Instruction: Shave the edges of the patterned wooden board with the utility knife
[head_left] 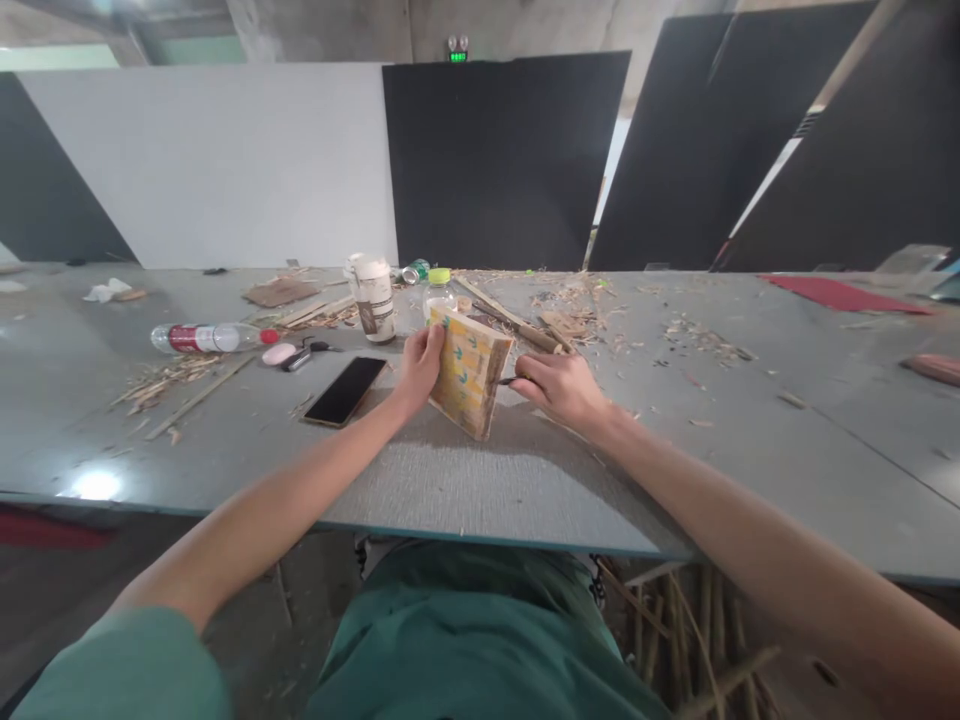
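Observation:
My left hand (418, 368) grips the left edge of a yellow patterned block (469, 372), which stands tilted on its lower corner on the grey table (480, 480). On the block's right side my right hand (559, 388) is closed round a small dark tool (511, 380), its tip touching the block's edge. What kind of tool it is I cannot make out.
A black phone (345, 391) lies left of the block. Behind stand a paper cup (373, 296) and a jar with a green lid (439, 291). A plastic bottle (214, 337) lies at left. Bamboo strips and shavings (570, 320) litter the tabletop; more sticks lean under the table's right side.

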